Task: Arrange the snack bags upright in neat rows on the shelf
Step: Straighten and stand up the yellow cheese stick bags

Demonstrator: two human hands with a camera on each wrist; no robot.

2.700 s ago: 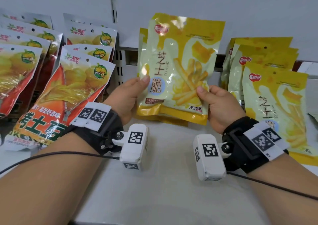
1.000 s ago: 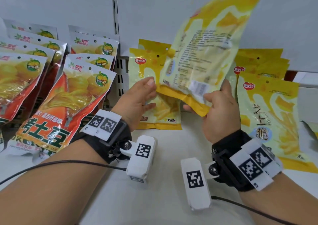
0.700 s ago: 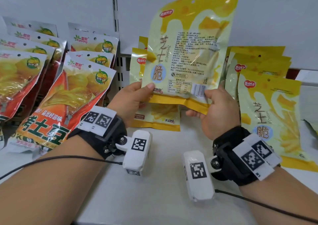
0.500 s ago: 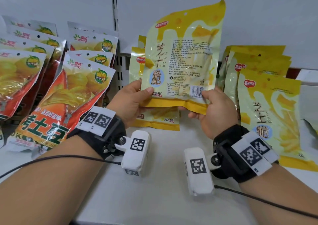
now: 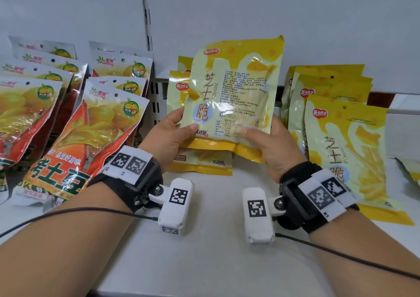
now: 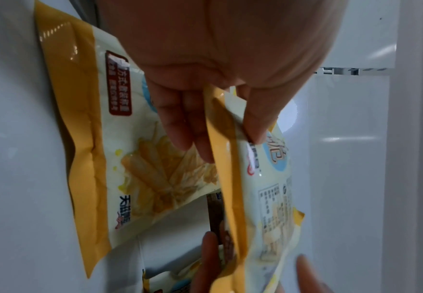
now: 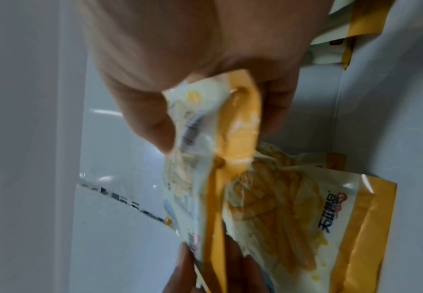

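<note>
Both hands hold one yellow cheese-stick snack bag (image 5: 234, 97) upright above the white shelf (image 5: 211, 258), its printed back side toward me. My left hand (image 5: 175, 135) pinches its lower left corner, thumb in front and fingers behind. My right hand (image 5: 270, 140) pinches the lower right corner the same way. The left wrist view shows the bag's yellow bottom seam (image 6: 230, 178) between thumb and fingers; the right wrist view shows the crumpled bag corner (image 7: 230, 126) in the grip. Behind it, two like yellow bags (image 5: 202, 160) lean against the back wall.
A row of the same yellow bags (image 5: 345, 151) leans at the right. Two rows of orange potato snack bags (image 5: 91, 133) lean at the left. A slotted upright (image 5: 147, 15) runs up the white back wall. Cables trail from both wrist cameras across the shelf front.
The held bag was turned from its front side to its back side and has come down lower, now sitting just in front of the two leaning yellow bags.
</note>
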